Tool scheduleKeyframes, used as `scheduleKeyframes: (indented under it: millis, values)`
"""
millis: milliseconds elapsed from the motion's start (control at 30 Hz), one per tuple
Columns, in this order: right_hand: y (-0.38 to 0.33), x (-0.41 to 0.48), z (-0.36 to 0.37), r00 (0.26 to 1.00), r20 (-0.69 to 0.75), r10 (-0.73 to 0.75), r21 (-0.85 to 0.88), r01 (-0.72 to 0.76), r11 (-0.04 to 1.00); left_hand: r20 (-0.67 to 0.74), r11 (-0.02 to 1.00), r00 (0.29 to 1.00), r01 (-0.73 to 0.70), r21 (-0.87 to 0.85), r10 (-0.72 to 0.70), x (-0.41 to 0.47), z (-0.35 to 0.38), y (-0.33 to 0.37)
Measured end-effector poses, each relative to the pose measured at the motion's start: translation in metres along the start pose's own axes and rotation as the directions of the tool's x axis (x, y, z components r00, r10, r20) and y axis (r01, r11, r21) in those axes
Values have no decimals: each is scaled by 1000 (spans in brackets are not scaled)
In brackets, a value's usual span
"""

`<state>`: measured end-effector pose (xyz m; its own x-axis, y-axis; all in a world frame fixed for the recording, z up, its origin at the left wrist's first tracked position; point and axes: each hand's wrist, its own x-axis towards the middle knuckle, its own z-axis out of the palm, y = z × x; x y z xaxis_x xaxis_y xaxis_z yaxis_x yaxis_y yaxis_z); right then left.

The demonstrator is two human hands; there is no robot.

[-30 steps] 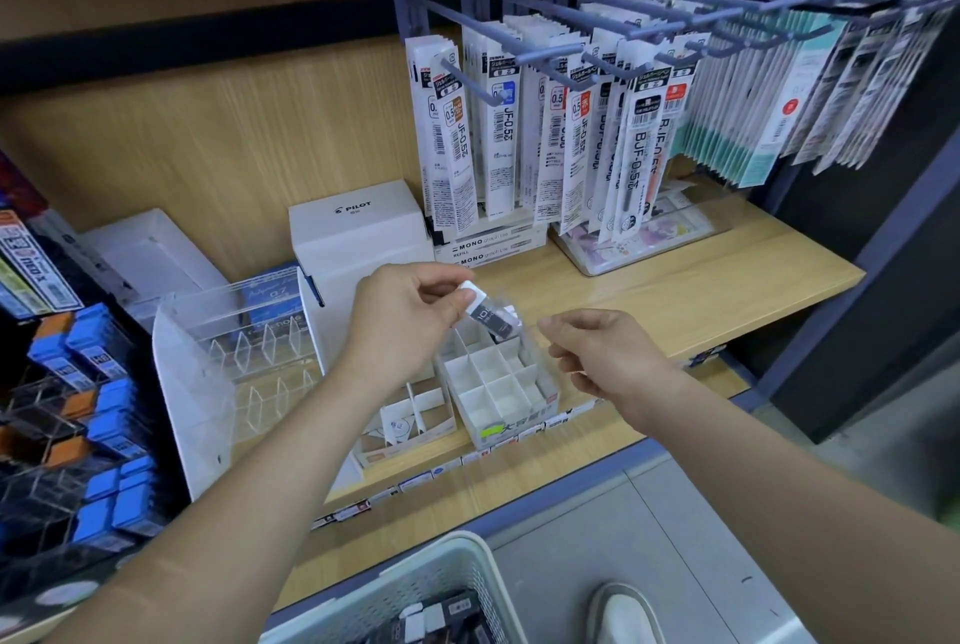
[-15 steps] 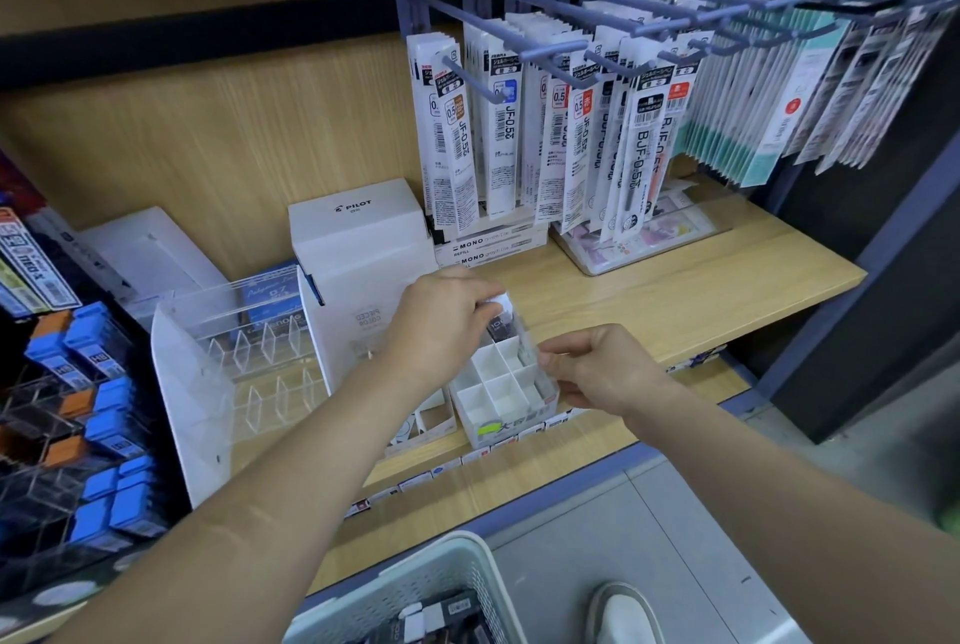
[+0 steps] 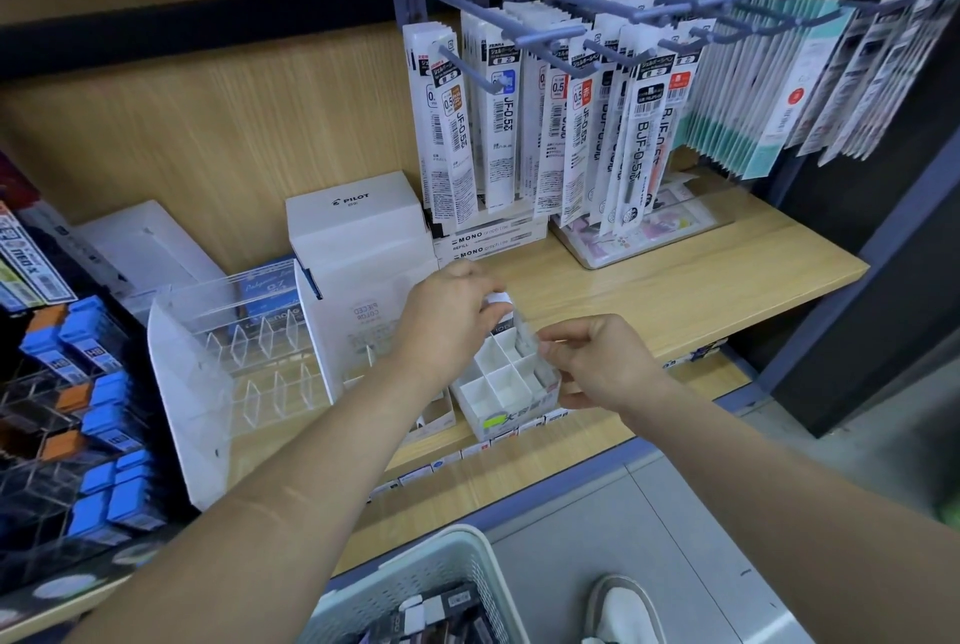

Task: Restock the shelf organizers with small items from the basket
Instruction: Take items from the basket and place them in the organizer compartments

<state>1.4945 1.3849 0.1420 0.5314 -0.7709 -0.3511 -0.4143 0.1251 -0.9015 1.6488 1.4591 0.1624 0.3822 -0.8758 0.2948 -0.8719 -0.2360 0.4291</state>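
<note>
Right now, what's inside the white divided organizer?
The visible cells of the organizer look empty. The left hand holds a small boxed item at a back cell; that hand covers the rear-left cells. The right hand grips its right side.

Small black-white item (image 3: 502, 307) at gridded organizer (image 3: 500, 376) rear

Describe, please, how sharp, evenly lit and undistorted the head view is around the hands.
Head view: evenly lit, no hard shadows; wide-angle bends the shelf edge and hooks; the left hand and the pack it pinches at the box are slightly soft; the clear organizer shows glare; far right falls dark.
</note>
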Motion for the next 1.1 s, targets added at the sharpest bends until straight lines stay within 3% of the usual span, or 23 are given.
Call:
scheduleKeyframes:
  millis: [167, 300, 367, 500, 600, 700, 767, 833, 933, 1033, 1100]
  values:
    - [-2, -1, -1, 1000, -20, 22, 11, -22, 1000, -19, 1000, 1000, -7, -10, 7, -5, -5, 0]
    - [-4, -2, -7, 994, -96, -52, -183, 34, 983, -116, 997, 993, -12, -75, 3, -20, -23, 2]
    - [-11, -6, -12, 983, -110, -147, -284, 110, 952, -122, 989, 991, 46, -138, -63, -33, -39, 3]
    - [-39, -25, -15, 914, -132, -383, -443, 291, 848, 53, 924, 967, 256, -285, -251, -68, -76, 1]
    - [-62, -55, -3, 890, -7, -456, -454, 404, 794, 284, 832, 909, 398, -385, -304, -102, -101, -2]
    - [-68, -89, 22, 888, 313, -337, -472, 454, 756, 343, 752, 861, 500, -429, -376, -140, -110, -16]
    - [-58, -100, 43, 847, 513, -139, -521, 436, 734, 369, 721, 820, 565, -400, -437, -170, -97, -33]
    - [-37, -104, 68, 790, 611, 51, -565, 389, 728, 430, 691, 759, 638, -339, -489, -203, -70, -54]
    - [11, -100, 110, 755, 620, 216, -573, 247, 782, 500, 676, 668, 709, -200, -552, -256, -18, -84]
    - [78, -91, 151, 805, 514, 297, -577, 68, 814, 524, 626, 580, 772, -110, -624, -301, 33, -110]
    - [125, -87, 174, 835, 429, 345, -588, -32, 808, 543, 660, 555, 752, -1, -631, -320, 58, -122]
